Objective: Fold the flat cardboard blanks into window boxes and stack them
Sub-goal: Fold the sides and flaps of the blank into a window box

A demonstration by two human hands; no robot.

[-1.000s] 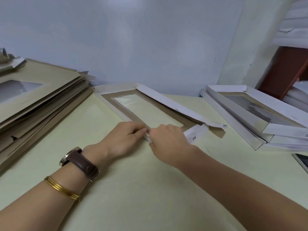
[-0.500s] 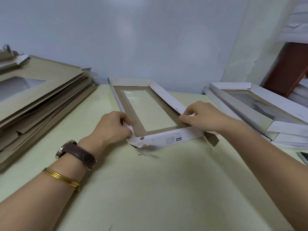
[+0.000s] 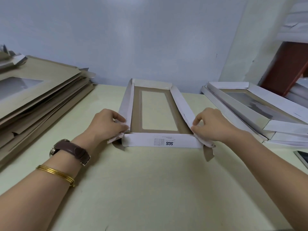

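Note:
A partly folded window box (image 3: 160, 142) lies on the pale table in front of me, its white side walls turned up around a brown inside face with a clear window. My left hand (image 3: 106, 124) pinches the near left corner of the left wall. At the near right corner my right hand (image 3: 211, 125) pinches the right wall. Loose corner tabs stick out below both hands. The near wall carries a printed label.
A thick pile of flat brown blanks (image 3: 36, 97) fills the table's left side. Folded white window boxes (image 3: 260, 112) are stacked at the right. A phone's corner (image 3: 302, 158) lies at the right edge. The wall (image 3: 150, 39) stands just behind the box.
The box has been turned from a slant to point straight away from me. Both hands have moved apart to its two near corners, and the long side walls now stand up.

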